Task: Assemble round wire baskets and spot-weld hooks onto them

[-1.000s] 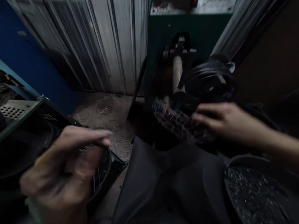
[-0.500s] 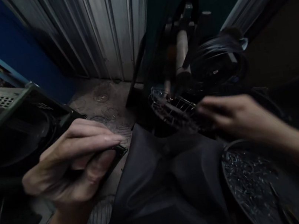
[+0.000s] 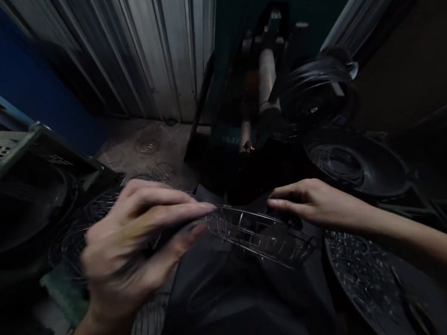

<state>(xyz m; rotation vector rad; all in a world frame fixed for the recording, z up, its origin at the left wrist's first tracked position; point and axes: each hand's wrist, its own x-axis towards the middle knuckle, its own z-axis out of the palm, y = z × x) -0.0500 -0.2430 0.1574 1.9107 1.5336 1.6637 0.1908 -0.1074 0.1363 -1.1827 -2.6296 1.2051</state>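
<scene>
A round wire basket [image 3: 254, 235] of thin metal rods is held tilted above the dark cloth over my lap [image 3: 236, 305]. My right hand [image 3: 317, 204] pinches its upper rim at the right. At the basket's left end is my left hand [image 3: 138, 247], slightly blurred, fingertips above the rim and thumb below, closed around that edge. Whether a small piece is also between those fingers cannot be made out. Under my right forearm stands a round tray [image 3: 341, 278] of small bent wire pieces [image 3: 359, 264], with a plier-like tool [image 3: 412, 307] lying in it.
A dark green machine [image 3: 265, 83] with a pale cylinder stands ahead. Beside it are a wire coil [image 3: 319, 75] and a round pan [image 3: 384, 171] with coiled wire. A green-framed rack [image 3: 5, 166] is at left. Wire rings [image 3: 161, 171] lie on the floor.
My right hand has brought the wire basket back from the machine, toward my lap. My left hand has moved right to meet the basket's left end.
</scene>
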